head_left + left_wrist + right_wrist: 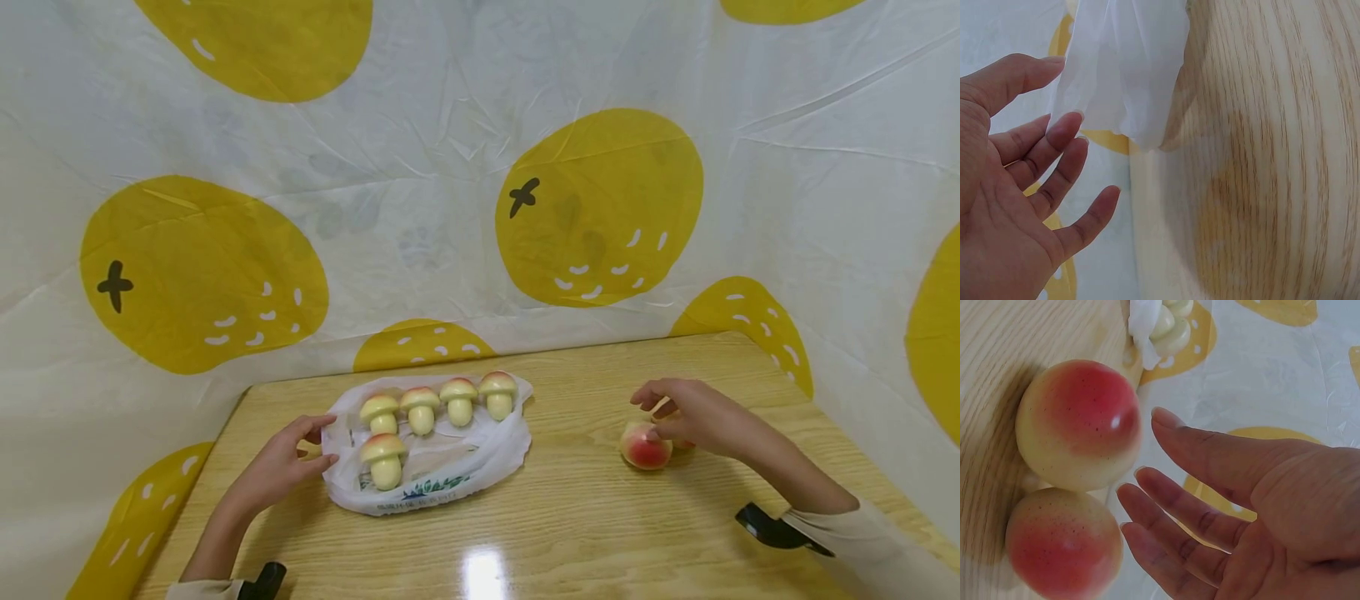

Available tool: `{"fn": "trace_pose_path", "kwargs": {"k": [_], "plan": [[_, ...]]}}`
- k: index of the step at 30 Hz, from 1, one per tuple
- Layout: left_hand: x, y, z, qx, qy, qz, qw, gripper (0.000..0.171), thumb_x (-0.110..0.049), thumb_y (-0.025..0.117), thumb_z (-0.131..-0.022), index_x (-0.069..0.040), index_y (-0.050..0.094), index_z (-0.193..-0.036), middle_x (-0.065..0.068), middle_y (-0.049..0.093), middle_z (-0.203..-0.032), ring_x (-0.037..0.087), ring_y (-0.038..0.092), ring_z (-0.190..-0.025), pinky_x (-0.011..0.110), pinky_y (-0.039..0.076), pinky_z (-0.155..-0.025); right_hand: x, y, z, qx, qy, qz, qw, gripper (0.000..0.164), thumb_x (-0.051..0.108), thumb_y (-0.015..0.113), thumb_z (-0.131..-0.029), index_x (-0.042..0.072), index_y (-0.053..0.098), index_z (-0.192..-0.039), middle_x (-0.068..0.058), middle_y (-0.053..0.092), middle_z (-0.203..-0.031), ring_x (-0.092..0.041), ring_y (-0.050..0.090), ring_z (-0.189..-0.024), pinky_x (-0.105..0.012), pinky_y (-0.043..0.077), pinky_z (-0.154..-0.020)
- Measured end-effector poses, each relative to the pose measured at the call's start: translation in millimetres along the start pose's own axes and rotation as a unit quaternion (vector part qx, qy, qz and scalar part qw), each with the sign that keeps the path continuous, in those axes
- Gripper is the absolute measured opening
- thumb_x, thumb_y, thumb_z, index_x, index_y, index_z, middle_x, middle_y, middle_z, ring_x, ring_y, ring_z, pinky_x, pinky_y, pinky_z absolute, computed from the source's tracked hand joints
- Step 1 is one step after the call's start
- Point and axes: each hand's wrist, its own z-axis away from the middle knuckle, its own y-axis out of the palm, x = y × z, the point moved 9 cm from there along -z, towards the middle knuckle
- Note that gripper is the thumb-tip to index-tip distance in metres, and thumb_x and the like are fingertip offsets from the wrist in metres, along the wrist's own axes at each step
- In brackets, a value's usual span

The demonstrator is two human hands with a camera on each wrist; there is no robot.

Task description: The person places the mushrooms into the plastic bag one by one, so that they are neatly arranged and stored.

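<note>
Several toy mushrooms [423, 411] with yellow and reddish caps stand on a white plastic bag [495, 467] spread at the left of the table. My left hand [283, 462] is at the bag's left edge, thumb and fingers apart and loosely bent, pinching nothing. Toward the right, two red and cream peaches [1079, 425] sit side by side on the table, clearest in the right wrist view. My right hand [701, 414] hovers by them with its fingers spread and relaxed. In the head view it partly covers the nearer peach [645, 450] and mostly hides the other.
A wood-grain table [570, 517] carries everything. Behind it and along its sides hangs a white cloth [420, 225] printed with big yellow fruit. Black bands [776, 527] are strapped at both wrists.
</note>
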Motion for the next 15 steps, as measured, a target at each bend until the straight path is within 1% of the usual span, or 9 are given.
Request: {"fn": "trace_pose_path", "kwargs": {"k": [3, 7, 11, 15], "plan": [[0.2, 0.0, 0.2, -0.003, 0.006, -0.001, 1.0, 0.06, -0.024, 0.077, -0.092, 0.0, 0.054, -0.143, 0.006, 0.06, -0.112, 0.027, 0.054, -0.108, 0.05, 0.051, -0.086, -2.4, 1.0, 1.7, 0.005, -0.005, 0.001, 1.0, 0.039, 0.006, 0.081, -0.083, -0.001, 0.066, -0.119, -0.017, 0.068, -0.116, -0.033, 0.068, -0.1, -0.032, 0.057, -0.074], [1.7, 0.1, 0.2, -0.005, 0.012, 0.001, 0.9999, 0.06, -0.023, 0.077, -0.092, 0.0, 0.054, -0.142, 0.006, 0.061, -0.113, 0.026, 0.054, -0.107, 0.05, 0.051, -0.086, -3.3, 4.6, 2.9, 0.014, -0.016, 0.014, 1.0, 0.038, 0.005, 0.081, -0.083, -0.001, 0.067, -0.118, -0.012, 0.07, -0.109, -0.027, 0.069, -0.094, -0.032, 0.056, -0.075], [3.0, 0.5, 0.2, -0.005, 0.013, 0.005, 0.9999, 0.06, -0.023, 0.077, -0.092, -0.001, 0.055, -0.143, 0.006, 0.06, -0.113, 0.026, 0.054, -0.108, 0.049, 0.051, -0.086, -1.6, 7.9, 2.8, 0.018, -0.027, 0.027, 0.999, 0.04, 0.005, 0.082, -0.082, -0.001, 0.067, -0.118, -0.007, 0.071, -0.103, -0.022, 0.067, -0.09, -0.035, 0.056, -0.076], [2.5, 0.4, 0.8, -0.005, 0.015, 0.008, 0.9998, 0.059, -0.023, 0.077, -0.092, -0.001, 0.055, -0.142, 0.005, 0.061, -0.112, 0.025, 0.054, -0.107, 0.049, 0.051, -0.086, 1.0, 9.9, 1.2, 0.018, -0.037, 0.039, 0.998, 0.039, 0.006, 0.083, -0.081, 0.001, 0.069, -0.117, -0.005, 0.071, -0.102, -0.023, 0.067, -0.09, -0.041, 0.056, -0.078]]}}
